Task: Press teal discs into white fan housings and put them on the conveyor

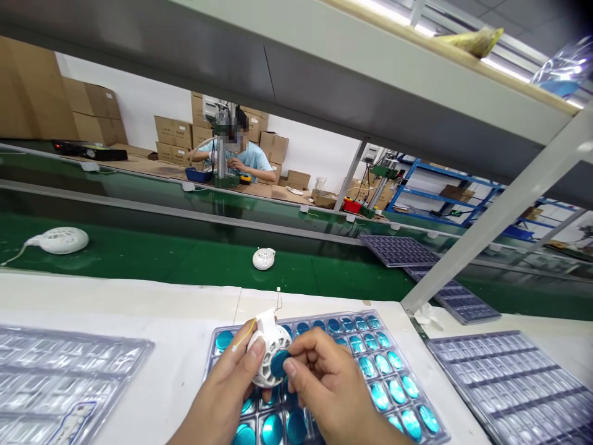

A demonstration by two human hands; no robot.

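My left hand (pixel 231 377) is closed around a round white plastic housing with a slotted grille (pixel 272 343), which has a short neck and thin wires at its top. Between the thumb and fingers of my right hand (pixel 327 377) is a blue disc (pixel 279 363), held against the front of the grille. Whether the disc is fixed to the housing I cannot tell. Both hands are above a clear plastic tray (pixel 370 316) that carries rows of shiny blue discs (pixel 397 390); my hands hide part of it.
Clear trays lie left (pixel 55 364) and right (pixel 519 377). Beyond the white tabletop runs a green conveyor (pixel 185 259) with white housings (pixel 264 259) and dark trays (pixel 398 250). A slanted post (pixel 500 216) stands at right, beneath an overhead shelf (pixel 324 80). Another person (pixel 252 157) works across.
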